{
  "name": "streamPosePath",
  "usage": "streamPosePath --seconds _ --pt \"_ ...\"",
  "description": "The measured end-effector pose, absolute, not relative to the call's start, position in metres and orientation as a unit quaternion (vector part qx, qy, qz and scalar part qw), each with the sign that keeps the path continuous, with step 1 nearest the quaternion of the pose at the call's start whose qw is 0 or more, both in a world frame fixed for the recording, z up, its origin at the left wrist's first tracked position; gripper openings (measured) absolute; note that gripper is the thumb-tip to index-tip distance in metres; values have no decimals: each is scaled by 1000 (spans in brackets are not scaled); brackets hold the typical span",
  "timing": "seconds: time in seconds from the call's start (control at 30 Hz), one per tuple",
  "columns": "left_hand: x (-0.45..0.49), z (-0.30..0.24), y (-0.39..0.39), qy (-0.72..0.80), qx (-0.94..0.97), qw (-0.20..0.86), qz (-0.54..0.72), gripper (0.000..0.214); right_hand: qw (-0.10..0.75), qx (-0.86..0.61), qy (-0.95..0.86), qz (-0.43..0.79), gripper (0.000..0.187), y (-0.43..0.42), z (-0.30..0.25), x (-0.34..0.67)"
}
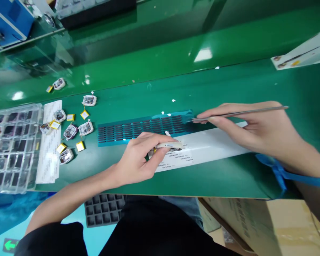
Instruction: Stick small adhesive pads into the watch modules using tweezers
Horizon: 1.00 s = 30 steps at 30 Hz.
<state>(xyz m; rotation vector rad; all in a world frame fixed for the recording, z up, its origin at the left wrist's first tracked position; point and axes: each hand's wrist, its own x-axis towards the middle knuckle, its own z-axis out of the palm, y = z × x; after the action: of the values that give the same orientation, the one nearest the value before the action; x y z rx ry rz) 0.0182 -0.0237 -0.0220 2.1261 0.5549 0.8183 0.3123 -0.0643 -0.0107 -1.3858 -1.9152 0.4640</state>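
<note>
My left hand [138, 156] pinches a small white device housing [170, 145] between thumb and fingers, tilted over a white printed strip [202, 147]. Part of the housing is hidden by my fingers. In my right hand [250, 124] is a pair of metal tweezers [237, 113], held like a pen. Their tips reach the right end of a blue sheet [114, 142] with rows of thin dark strips. Whether the tips grip anything is too small to tell. The sheet lies on the green mat behind the white strip. A blue band [304, 177] circles my right wrist.
Several opened housings [85, 128] with yellow batteries [80, 146] wired to them lie at the left. Beyond them are a printed sheet [48, 153] and a clear compartment tray [32, 149]. A blue box [13, 21] stands far left; cardboard boxes [256, 220] sit below the table edge.
</note>
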Motion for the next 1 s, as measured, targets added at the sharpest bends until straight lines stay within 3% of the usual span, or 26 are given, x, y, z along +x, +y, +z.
streamPosePath --seconds 0.47,0.73,0.87,0.93,1.0 --pt "54 -36 6 100 963 215 128 44 318 -483 -791 200 19 -72 -18 330" --pt "60 -31 6 85 975 170 111 34 353 -455 -817 22 37 -62 7 326" --pt "46 -9 -2 56 962 144 223 24 349 -438 -821 -113 41 -52 22 309" --pt "32 0 4 165 911 200 320 19 336 -414 -838 -115 51 -55 26 295" --pt "16 5 20 336 799 327 376 13 373 -394 -835 -95 51 -64 27 281"
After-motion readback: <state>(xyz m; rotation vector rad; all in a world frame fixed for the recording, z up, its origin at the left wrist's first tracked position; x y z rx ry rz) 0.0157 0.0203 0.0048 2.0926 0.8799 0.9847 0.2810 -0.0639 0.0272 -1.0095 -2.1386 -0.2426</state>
